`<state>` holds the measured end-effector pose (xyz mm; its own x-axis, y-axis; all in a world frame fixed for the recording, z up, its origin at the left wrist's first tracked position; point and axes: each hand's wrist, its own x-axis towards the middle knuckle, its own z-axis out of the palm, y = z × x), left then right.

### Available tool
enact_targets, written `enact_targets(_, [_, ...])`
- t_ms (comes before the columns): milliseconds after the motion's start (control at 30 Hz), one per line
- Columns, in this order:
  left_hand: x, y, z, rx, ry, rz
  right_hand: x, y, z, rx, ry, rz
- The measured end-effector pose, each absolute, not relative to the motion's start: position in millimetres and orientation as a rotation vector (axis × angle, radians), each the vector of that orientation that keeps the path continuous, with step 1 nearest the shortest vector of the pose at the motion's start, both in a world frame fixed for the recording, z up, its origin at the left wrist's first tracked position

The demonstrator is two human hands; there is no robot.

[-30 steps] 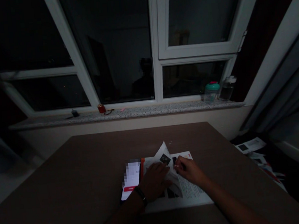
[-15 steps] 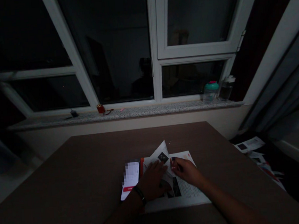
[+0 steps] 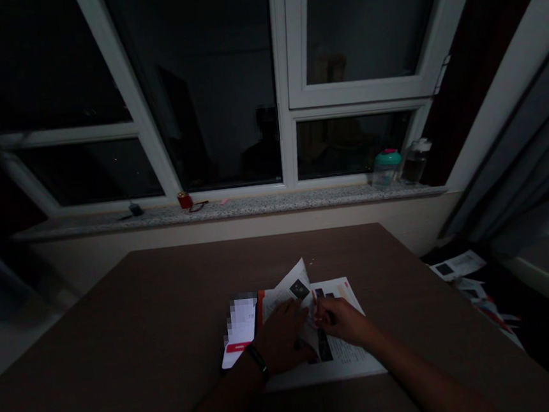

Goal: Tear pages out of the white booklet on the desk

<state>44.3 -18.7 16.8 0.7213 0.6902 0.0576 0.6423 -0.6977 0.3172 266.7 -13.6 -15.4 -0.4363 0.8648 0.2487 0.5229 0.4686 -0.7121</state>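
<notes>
A printed booklet (image 3: 341, 370) lies on the table, with one page (image 3: 293, 282) folded over diagonally so that its corner points away from me. My left hand (image 3: 286, 336), with a dark band at the wrist, rests flat on the folded page with its fingers stretched out. Along the fold, my right hand (image 3: 339, 316) pinches a slim reddish stick-like thing (image 3: 314, 300), held roughly upright against the paper. Dim light and the fingers hide its exact kind. Left of the booklet, a phone (image 3: 239, 324) with a lit screen lies close to my left hand.
The brown table (image 3: 189, 277) reaches to the wall below the window. On the granite sill (image 3: 265, 203) stand a shaker bottle (image 3: 386, 167), a clear bottle (image 3: 415, 161), a small red jar (image 3: 184, 200) and a dark little bottle (image 3: 135, 208). Loose papers (image 3: 462, 266) lie beyond the table's right edge.
My right hand has shifted slightly toward me along the fold, and the reddish thing stands more upright. My left hand has slid a little on the page. The booklet and phone stay put.
</notes>
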Motion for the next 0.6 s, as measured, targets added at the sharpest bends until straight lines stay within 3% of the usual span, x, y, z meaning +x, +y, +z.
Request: enact_targets(600, [42.4, -18.4, 11.5, 2.65, 1.014, 0.222, 264.1, -22.3, -16.4, -1.146, -2.102, 0.85])
